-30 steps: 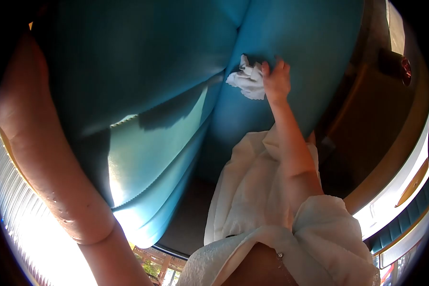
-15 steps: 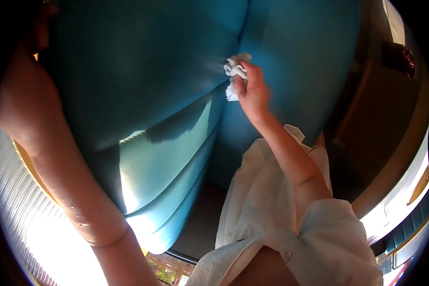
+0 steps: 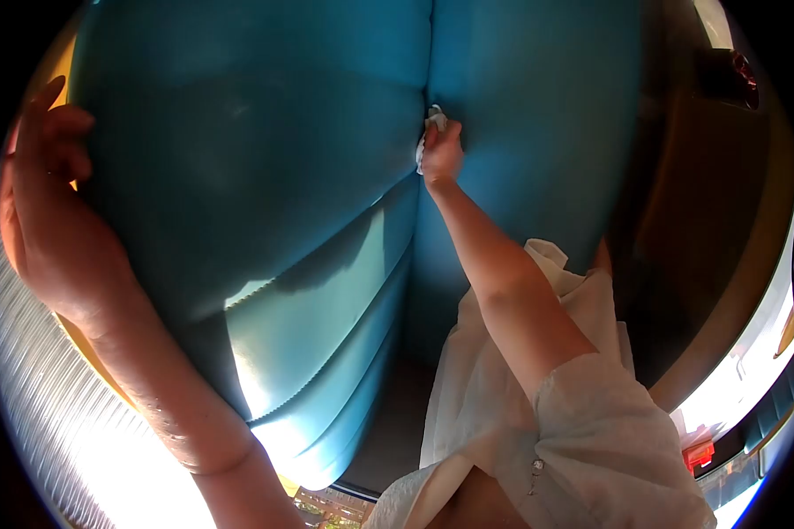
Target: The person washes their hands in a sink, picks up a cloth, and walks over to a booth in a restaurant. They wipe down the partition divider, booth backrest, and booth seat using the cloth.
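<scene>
My right hand (image 3: 445, 157) is closed around a crumpled white wipe (image 3: 437, 115), part of which is hidden by the fingers. It presses into the seam where the wide teal padded seat (image 3: 265, 150) meets the upright teal padded panel (image 3: 538, 132). At the far left, my left hand (image 3: 66, 234) is beside the seat's outer edge, fingers apart and loosely bent, with nothing visible in them. Whether it touches the edge I cannot tell.
Stitched teal folds (image 3: 326, 317), partly sunlit, run along the front of the seat. A dark brown surface (image 3: 688, 229) with a curved rim lies on the right. Ribbed, glaring material (image 3: 35, 379) fills the lower left. A small red object (image 3: 699, 455) shows at lower right.
My right hand has pushed the wipe into the seam, and less of the wipe shows. More of my left hand has come into view at the left.
</scene>
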Demonstrator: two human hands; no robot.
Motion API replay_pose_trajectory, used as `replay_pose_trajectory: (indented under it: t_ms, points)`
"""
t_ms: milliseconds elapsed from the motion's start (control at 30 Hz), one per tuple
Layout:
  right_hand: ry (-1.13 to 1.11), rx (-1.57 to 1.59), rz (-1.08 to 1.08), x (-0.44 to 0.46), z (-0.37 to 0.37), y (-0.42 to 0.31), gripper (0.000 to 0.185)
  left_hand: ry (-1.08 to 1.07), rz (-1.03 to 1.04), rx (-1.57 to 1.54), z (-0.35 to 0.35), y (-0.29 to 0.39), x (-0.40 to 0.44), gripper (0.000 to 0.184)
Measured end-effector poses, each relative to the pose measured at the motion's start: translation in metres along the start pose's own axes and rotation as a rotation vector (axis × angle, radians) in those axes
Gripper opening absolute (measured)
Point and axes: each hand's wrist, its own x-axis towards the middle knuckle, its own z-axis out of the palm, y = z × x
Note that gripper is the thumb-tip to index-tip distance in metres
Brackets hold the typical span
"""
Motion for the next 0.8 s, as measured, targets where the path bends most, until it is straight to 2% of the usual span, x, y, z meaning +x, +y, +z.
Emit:
replay_pose_trajectory:
  t_ms: [33,67,133,167,233,267,300,333,400,433,467,567,633,700,733,767,800]
  points:
    - [0.205,-0.077,-0.246,0.007,0.014,0.028,0.028,0.011,0.003,0.005,-0.003,-0.001,0.003,0.036]
    - [0.195,-0.075,-0.25,0.014,0.014,0.029,0.028,-0.031,0.033,-0.073,-0.005,-0.004,0.004,0.034]
    - [0.064,0.917,0.452,0.012,0.009,0.02,0.025,-0.061,0.11,-0.106,-0.005,-0.006,0.004,0.033]
    - [0.061,0.914,0.459,0.007,0.006,0.011,0.025,-0.065,0.105,-0.102,-0.005,-0.009,0.003,0.033]
    - [0.111,1.014,0.901,-0.005,-0.013,-0.042,0.022,-0.065,0.098,-0.089,-0.004,-0.009,0.003,0.034]
    - [0.076,1.01,0.908,-0.007,-0.011,-0.04,0.023,-0.066,0.099,-0.091,-0.004,-0.007,0.003,0.034]
    - [0.055,0.933,0.873,-0.01,-0.017,-0.067,0.021,-0.056,0.082,-0.079,-0.005,-0.006,0.002,0.035]
    - [-0.105,0.907,0.669,-0.023,-0.024,-0.093,0.02,-0.04,0.065,-0.069,-0.004,-0.005,0.001,0.036]
    - [-0.138,0.451,0.137,-0.053,-0.024,-0.145,0.02,-0.038,0.029,-0.093,-0.005,-0.005,0.0,0.034]
    - [-0.14,0.576,0.028,-0.067,-0.029,-0.177,0.017,-0.03,0.003,-0.118,-0.003,-0.003,0.001,0.032]
    - [-0.131,0.568,-0.103,-0.071,-0.035,-0.198,0.015,0.03,-0.051,-0.148,0.004,0.005,-0.001,0.031]
    - [0.014,0.435,-0.46,-0.057,-0.025,-0.188,0.011,0.035,0.032,-0.077,-0.005,-0.003,-0.003,0.039]
    - [-0.04,0.471,-0.208,-0.03,-0.016,-0.162,0.011,-0.168,0.036,0.189,-0.02,-0.014,0.007,0.04]
    - [0.232,0.026,-0.274,0.006,0.02,-0.091,0.016,0.052,0.034,-0.148,0.011,0.015,0.01,0.026]
    - [0.246,0.014,-0.242,0.017,0.029,-0.077,0.019,0.114,-0.054,-0.008,0.021,0.032,0.006,0.033]
    - [0.249,-0.007,-0.213,0.018,0.033,-0.067,0.023,0.121,-0.057,-0.008,0.01,0.019,0.003,0.033]
    - [0.254,-0.01,-0.22,0.018,0.029,-0.058,0.023,0.036,-0.088,-0.038,-0.003,0.002,0.002,0.034]
